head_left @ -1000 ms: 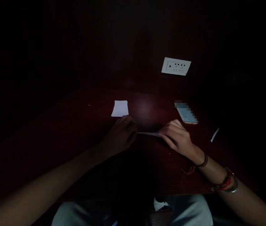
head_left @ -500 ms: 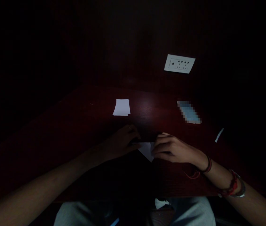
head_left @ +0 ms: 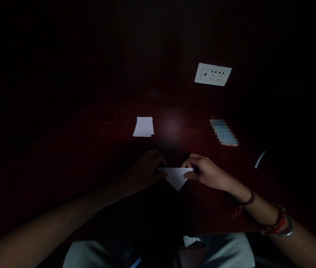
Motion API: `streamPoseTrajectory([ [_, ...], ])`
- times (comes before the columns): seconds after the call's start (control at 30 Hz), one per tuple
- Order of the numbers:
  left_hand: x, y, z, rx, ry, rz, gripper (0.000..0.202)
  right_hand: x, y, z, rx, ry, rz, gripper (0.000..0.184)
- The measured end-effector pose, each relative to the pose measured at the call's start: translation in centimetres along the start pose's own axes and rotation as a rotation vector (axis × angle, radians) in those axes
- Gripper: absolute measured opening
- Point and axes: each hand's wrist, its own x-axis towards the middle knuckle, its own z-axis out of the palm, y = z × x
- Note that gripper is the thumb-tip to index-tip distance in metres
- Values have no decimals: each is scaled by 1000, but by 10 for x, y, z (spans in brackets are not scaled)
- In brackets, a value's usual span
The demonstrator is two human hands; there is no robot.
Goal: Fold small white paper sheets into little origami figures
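Note:
A white sheet of paper folded into a triangle lies on the dark red table, its long edge facing away from me and one corner towards me. My left hand, in deep shadow, is closed on the triangle's left corner, with the thumb on top. At the right corner my right hand pinches the paper between thumb and fingers. Beyond the left hand sits a small stack of white square paper.
A phone with a blurred screen lies at the right. Farther right is a thin white strip. A white socket panel is on the wall behind. The table's front edge runs above my knees.
My right hand has drawn back to the right and turned, uncovering the triangle's right part. Its thumb now presses near that corner. My left hand has barely moved.

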Motion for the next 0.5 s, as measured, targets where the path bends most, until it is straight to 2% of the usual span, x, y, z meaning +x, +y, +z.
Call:
streamPoseTrajectory([
  [0.13,4,4,-2,-10,-35,-14,12,1,-3,-2,1,28,13,15],
  [0.27,7,11,-5,-20,-13,8,8,1,-8,-3,35,24,-28,13],
  [0.4,4,19,-15,-7,126,42,6,-1,-11,-7,-27,253,-112,7],
  [0.5,1,22,-21,119,270,183,12,-4,-10,-12,-139,381,-239,10],
])
